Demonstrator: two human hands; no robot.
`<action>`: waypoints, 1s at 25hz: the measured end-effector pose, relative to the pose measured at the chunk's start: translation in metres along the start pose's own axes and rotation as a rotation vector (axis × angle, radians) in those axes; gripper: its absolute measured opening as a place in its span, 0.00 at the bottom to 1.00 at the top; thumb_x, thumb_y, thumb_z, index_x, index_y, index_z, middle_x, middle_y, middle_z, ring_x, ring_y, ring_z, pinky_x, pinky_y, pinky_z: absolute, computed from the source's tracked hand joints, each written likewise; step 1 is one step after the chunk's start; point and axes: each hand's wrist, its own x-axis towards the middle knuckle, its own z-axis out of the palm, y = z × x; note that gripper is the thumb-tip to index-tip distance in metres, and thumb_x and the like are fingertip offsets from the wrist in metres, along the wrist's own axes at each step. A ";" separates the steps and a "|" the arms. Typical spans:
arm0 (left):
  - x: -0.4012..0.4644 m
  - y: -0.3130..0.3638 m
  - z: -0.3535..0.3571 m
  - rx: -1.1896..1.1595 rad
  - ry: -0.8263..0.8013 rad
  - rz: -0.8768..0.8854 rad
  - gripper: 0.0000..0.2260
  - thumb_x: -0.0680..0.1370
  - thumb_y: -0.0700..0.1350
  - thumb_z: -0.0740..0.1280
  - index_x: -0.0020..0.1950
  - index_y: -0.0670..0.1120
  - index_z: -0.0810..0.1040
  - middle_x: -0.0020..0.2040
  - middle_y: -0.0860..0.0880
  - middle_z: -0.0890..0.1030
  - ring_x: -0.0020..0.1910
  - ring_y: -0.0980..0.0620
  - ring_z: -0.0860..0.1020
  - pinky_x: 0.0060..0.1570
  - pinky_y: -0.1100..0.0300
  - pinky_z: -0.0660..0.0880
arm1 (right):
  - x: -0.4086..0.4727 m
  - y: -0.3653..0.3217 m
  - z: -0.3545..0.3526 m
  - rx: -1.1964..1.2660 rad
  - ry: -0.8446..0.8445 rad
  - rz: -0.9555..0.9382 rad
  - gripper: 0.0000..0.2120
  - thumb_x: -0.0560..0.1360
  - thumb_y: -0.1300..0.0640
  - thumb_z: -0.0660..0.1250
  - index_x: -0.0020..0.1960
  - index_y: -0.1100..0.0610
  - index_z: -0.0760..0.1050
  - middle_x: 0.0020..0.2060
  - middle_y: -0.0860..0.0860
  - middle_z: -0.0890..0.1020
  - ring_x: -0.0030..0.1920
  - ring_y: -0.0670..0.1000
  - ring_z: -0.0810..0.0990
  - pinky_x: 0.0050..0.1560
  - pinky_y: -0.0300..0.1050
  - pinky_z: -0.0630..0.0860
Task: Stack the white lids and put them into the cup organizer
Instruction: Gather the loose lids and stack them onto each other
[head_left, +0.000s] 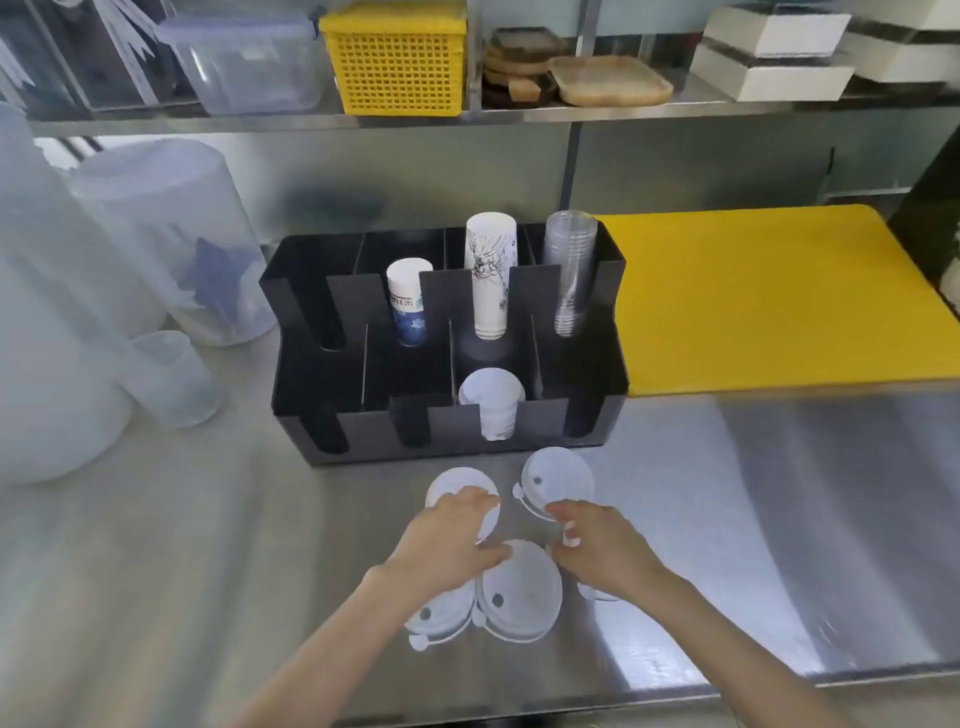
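Bare steel tabletop (753, 519) lay open to the right of the lids and to the left too — a hand could pass freely on either side. Ahead, the black cup organizer (447, 447) walled off the way, standing just behind the 2 far lids (558, 475). Its front row had 3 empty slots; the third from the left held a stack of white lids (493, 400). Behind it, 3 cup stacks (491, 270) rose above the dividers. Translucent tubs (156, 234) crowded the left — the yellow board (779, 296) lay flat at right.
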 end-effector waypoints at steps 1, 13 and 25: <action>0.001 0.000 0.004 0.018 -0.027 -0.002 0.27 0.74 0.55 0.63 0.71 0.48 0.61 0.74 0.50 0.63 0.70 0.47 0.64 0.67 0.51 0.65 | -0.001 0.001 0.006 -0.017 -0.002 0.007 0.16 0.73 0.57 0.62 0.60 0.54 0.72 0.57 0.55 0.79 0.58 0.58 0.76 0.52 0.48 0.74; 0.012 0.000 0.058 0.184 -0.045 -0.065 0.32 0.71 0.58 0.65 0.71 0.46 0.60 0.72 0.48 0.65 0.70 0.46 0.63 0.68 0.52 0.58 | -0.008 0.008 0.053 -0.053 0.009 0.044 0.21 0.74 0.59 0.60 0.67 0.55 0.65 0.62 0.57 0.71 0.60 0.61 0.72 0.54 0.49 0.73; 0.017 0.001 0.070 -0.049 0.119 -0.071 0.22 0.76 0.50 0.63 0.67 0.46 0.64 0.68 0.47 0.68 0.67 0.47 0.67 0.65 0.57 0.64 | -0.016 0.013 0.052 0.021 0.069 0.056 0.19 0.76 0.55 0.59 0.67 0.54 0.65 0.60 0.56 0.72 0.59 0.58 0.74 0.55 0.49 0.74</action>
